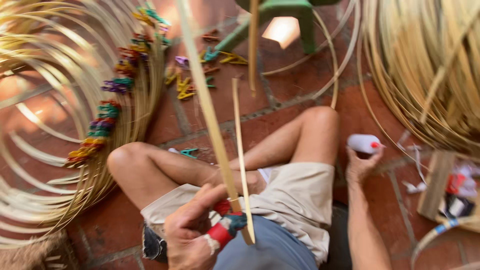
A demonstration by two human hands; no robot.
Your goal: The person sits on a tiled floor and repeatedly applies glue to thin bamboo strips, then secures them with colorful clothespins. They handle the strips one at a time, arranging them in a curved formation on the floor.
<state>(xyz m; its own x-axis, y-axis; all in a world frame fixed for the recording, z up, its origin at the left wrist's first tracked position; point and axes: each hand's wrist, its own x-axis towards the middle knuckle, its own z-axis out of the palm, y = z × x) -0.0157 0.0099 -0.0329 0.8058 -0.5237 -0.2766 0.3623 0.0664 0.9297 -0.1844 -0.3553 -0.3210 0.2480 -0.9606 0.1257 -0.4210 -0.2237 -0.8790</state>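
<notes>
Left hand [192, 235]: fingers closed around two flat pale bamboo strips [235, 165] where they cross low over the lap, together with red and teal plastic clothespins [226, 226] clamped at that crossing.
Bamboo strips: two, thin, flat and straw-coloured; one leans up and away to the top edge of the view, the other stands shorter and nearly upright beside it.
Right hand [361, 162]: fingers wrapped around a small white plastic squeeze bottle with a red nozzle [365, 143], held above the floor just beside the right knee; what is inside cannot be seen through the opaque wall.
Floor [290, 85]: square terracotta-red tiles with grey joints; the person sits on it cross-legged in beige shorts.
Hoop stack, left edge of the floor: many thin bamboo hoops [45, 150] lying one on another, too many to count, with a curved row of coloured clothespins [107, 120] clipped along the rim in purple, teal, red and yellow.
Loose clothespins [200, 70]: a scatter of yellow, teal and purple ones on the tiles near the far edge; blurred, number unclear.
Bundle, right edge: coiled loose bamboo strips [425, 65], fine and fibrous.
Far edge: green plastic stool [280, 15], legs only.
</notes>
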